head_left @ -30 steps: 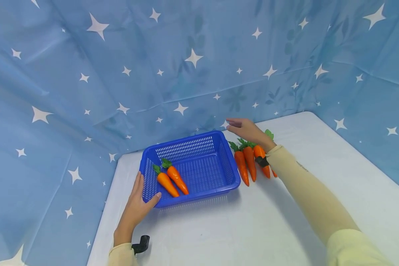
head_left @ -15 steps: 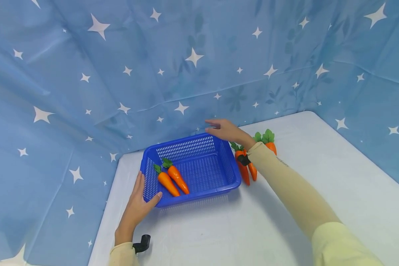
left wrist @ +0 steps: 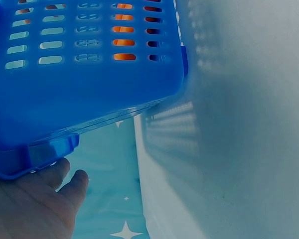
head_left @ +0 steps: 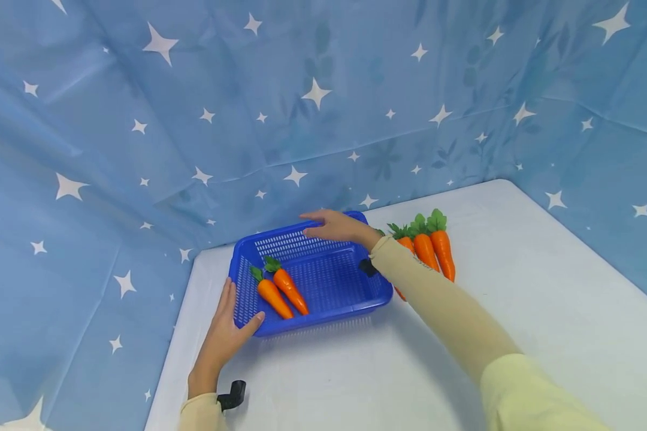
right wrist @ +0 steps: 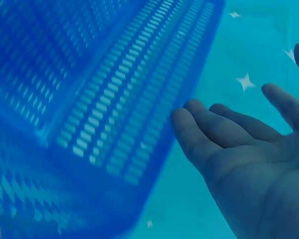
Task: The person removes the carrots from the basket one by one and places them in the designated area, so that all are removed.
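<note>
A blue plastic basket [head_left: 331, 310] with slotted walls sits on the white table in the head view. Two orange carrots with green tops, one carrot [head_left: 289, 290] beside another carrot [head_left: 274, 298], lie in its left part. My left hand [head_left: 221, 338] rests against the basket's left front corner, fingers straight along the outside and thumb at the front rim. In the left wrist view its fingertips [left wrist: 77, 185] are just under the rim. My right hand [head_left: 334, 228] hovers over the basket's far side, fingers extended and nothing held. The right wrist view shows its palm and spread fingers.
Right of the basket, several more carrots [head_left: 443, 254] lie in a row on the white table [head_left: 323, 383], partly hidden by my right forearm. A blue curtain [head_left: 280, 72] with white stars hangs behind and at both sides of the table.
My right hand has moved left, from above the carrots on the table to above the basket, with nothing in it. The left hand, basket and carrots have stayed in place.
</note>
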Demonstrator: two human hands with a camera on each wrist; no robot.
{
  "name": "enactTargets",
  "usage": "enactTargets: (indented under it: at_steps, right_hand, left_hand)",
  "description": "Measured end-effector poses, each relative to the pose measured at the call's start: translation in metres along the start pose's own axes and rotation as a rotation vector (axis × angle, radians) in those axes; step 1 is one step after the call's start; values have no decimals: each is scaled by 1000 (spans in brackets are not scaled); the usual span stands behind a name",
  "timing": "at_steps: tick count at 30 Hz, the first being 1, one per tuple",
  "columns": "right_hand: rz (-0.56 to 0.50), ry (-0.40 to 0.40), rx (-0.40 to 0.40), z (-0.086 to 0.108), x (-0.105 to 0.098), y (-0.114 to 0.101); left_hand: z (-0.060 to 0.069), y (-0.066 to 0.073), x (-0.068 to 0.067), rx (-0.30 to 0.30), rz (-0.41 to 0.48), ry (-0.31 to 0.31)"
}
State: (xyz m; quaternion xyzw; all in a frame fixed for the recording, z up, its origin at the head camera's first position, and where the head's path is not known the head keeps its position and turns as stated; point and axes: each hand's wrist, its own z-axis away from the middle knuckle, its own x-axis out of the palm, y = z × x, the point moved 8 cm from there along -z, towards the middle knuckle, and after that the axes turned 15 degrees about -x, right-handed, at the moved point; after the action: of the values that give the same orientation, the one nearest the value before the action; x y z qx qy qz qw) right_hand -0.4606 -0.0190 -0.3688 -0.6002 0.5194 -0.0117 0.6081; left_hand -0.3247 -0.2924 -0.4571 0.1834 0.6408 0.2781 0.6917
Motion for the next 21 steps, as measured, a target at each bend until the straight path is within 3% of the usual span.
enactTargets:
  at_steps: [8, 16, 21]
  right_hand:
    - [28, -149, 54, -23, 46, 9]
    - [-30, -225, 98, -34, 91, 18]
    - [-77, -225, 140, -34, 104, 25]
  left_hand:
    - [1, 0, -2, 0, 0, 7]
    - [2, -3, -2, -22, -5, -8]
    - [1, -1, -1, -16, 1, -6]
